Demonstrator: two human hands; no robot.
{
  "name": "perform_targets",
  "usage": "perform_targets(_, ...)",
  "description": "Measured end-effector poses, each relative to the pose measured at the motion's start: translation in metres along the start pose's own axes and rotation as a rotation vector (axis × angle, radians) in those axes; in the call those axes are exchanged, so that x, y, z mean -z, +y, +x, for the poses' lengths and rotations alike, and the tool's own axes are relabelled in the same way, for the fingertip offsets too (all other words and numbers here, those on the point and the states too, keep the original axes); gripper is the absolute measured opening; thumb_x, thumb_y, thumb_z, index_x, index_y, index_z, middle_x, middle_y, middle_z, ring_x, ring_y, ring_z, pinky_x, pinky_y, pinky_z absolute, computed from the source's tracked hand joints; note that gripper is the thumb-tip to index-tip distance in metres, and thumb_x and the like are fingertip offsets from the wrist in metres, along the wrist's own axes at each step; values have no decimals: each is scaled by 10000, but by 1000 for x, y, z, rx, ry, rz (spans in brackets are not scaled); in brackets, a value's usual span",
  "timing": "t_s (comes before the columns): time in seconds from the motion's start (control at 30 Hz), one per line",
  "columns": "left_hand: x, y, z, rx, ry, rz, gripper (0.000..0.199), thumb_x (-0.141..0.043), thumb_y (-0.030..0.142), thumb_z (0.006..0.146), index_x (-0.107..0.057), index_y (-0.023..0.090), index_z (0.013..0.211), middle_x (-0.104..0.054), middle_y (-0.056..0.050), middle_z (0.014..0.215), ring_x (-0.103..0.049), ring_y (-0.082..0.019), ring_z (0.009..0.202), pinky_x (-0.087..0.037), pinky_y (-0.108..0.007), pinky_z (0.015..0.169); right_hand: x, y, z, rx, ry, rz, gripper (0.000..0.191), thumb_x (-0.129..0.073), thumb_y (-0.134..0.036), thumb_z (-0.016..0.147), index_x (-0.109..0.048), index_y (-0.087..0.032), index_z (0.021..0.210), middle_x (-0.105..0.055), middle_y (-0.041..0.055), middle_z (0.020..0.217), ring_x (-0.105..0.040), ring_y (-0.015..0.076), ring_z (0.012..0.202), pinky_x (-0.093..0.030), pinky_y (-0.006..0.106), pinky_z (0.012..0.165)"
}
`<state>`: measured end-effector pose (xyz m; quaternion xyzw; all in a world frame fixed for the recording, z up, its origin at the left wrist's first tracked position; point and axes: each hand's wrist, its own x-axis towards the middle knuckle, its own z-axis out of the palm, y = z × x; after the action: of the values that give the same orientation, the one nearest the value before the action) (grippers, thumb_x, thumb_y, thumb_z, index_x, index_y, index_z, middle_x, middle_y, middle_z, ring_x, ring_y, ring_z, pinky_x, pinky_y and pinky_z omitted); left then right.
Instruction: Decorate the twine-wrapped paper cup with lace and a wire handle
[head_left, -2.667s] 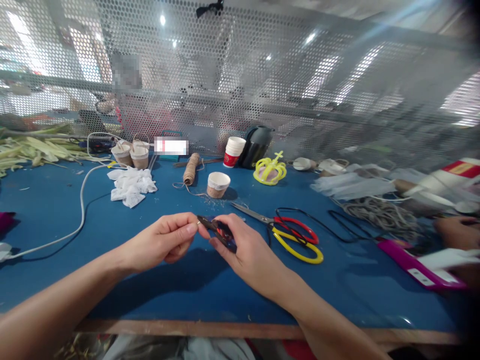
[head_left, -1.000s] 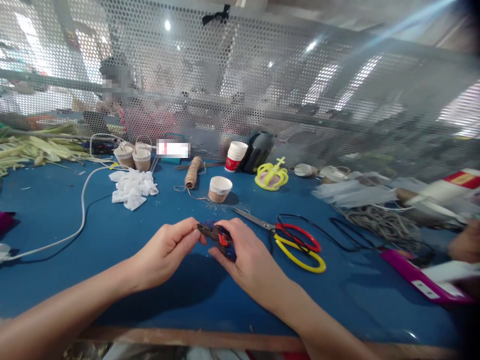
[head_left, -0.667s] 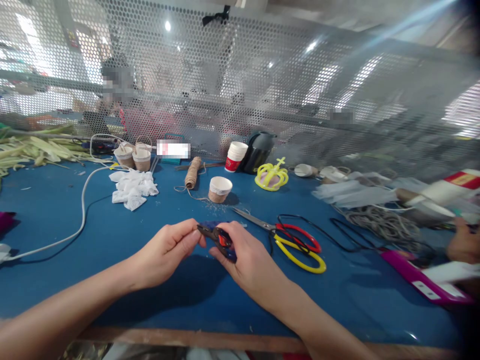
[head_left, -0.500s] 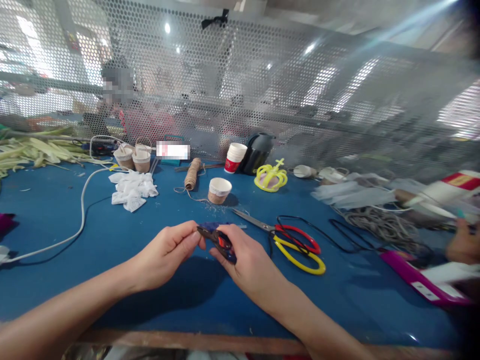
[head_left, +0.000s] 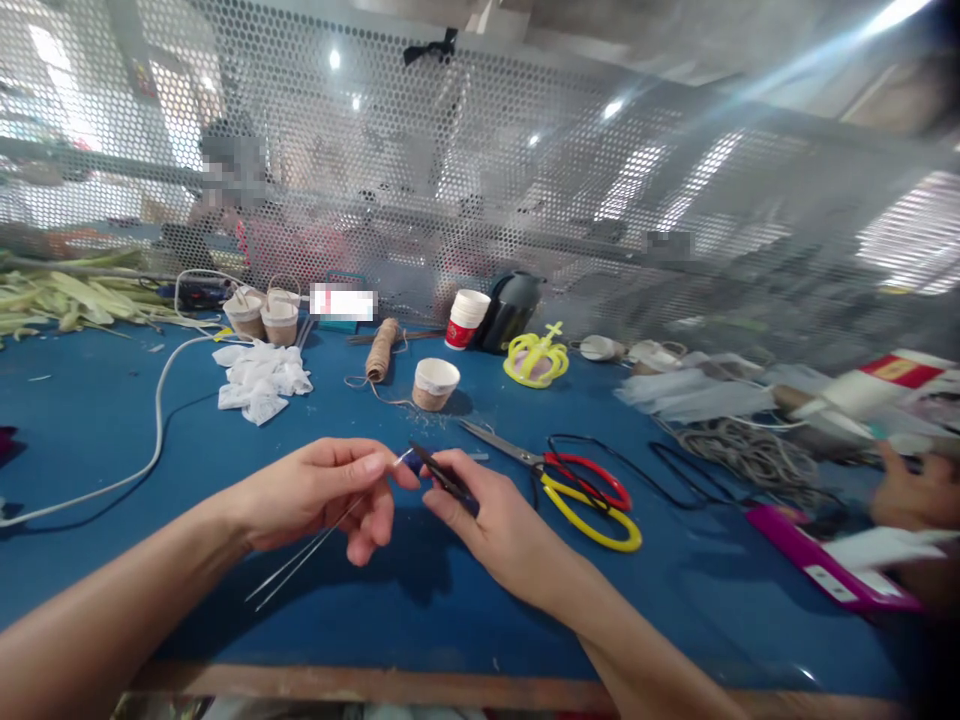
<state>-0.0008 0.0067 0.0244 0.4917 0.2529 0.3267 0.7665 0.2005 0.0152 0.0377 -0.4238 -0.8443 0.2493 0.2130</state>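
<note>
Thin, silvery wires [head_left: 294, 566] run out below my left hand [head_left: 319, 495], pinched between its thumb and forefinger while the other fingers curl loosely. My right hand [head_left: 499, 525] grips dark pliers [head_left: 444, 474], whose jaws are close to the wire end at the left fingertips. Whether the jaws touch the wire, I cannot tell. Large scissors [head_left: 592, 510] with one red and one yellow handle lie just right of my right hand. Beyond the hands stands a small white-lined brown pot [head_left: 435, 386], near a spool of twine [head_left: 382, 350].
Crumpled white material [head_left: 262, 380] and a white cable [head_left: 161, 410] lie left on the blue table [head_left: 105, 580]. Stacked paper cups [head_left: 466, 320], a dark flask [head_left: 512, 312] and a yellow crown [head_left: 535, 360] stand behind. Another person's hand [head_left: 915, 485] is at right, near a purple object [head_left: 799, 555].
My left hand has loosened from a closed grip and turned, and the wires now show below it. The pliers have shifted slightly in my right hand. The view has moved a little.
</note>
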Motion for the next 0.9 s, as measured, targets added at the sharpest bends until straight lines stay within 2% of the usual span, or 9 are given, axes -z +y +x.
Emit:
perform_targets(0.1,-3,-3,3,-26,64,-7,187,-494,299,812,-538,117,817,-545,15,503,-501,-66,395,-374,-167,414,-4,0,0,26,-4,-26,219,-433,-360,853,-514,-174,934,-618,45,860,-572,162,775,-432,285,696)
perform_targets(0.2,-6,-4,4,-50,123,66,187,-524,309,791,-528,123,772,-525,36,455,-464,-52,355,-343,-153,380,-7,2,0,60,29,-82,249,-478,-370,826,-501,-171,974,-608,60,881,-570,176,793,-443,302,699)
perform_targets(0.33,-11,-2,2,-126,241,268,218,-506,344,793,-518,129,761,-510,48,469,-448,-44,356,-345,-158,385,-8,6,0,117,128,-197,377,-516,-448,779,-475,-155,1013,-572,89,912,-552,205,818,-453,342,710)
perform_targets(0.5,-17,-1,0,-156,344,508,221,-473,344,804,-492,142,714,-490,57,489,-421,-33,360,-313,-146,368,-8,7,-1,140,159,-236,353,-482,-449,799,-485,-144,976,-572,87,871,-555,205,793,-458,336,690)
perform_targets(0.63,-17,-1,-1,-141,355,567,224,-461,352,808,-495,146,728,-502,53,498,-422,-34,371,-324,-149,380,-8,7,-1,116,139,-197,316,-496,-415,803,-486,-148,970,-581,88,887,-561,206,828,-457,326,710)
perform_targets(0.9,-11,1,-1,-130,308,458,250,-459,385,805,-527,145,795,-513,48,499,-374,-29,351,-289,-146,353,-5,5,-1,118,62,-111,401,-511,-455,780,-462,-157,1043,-562,90,945,-549,205,869,-450,346,753)
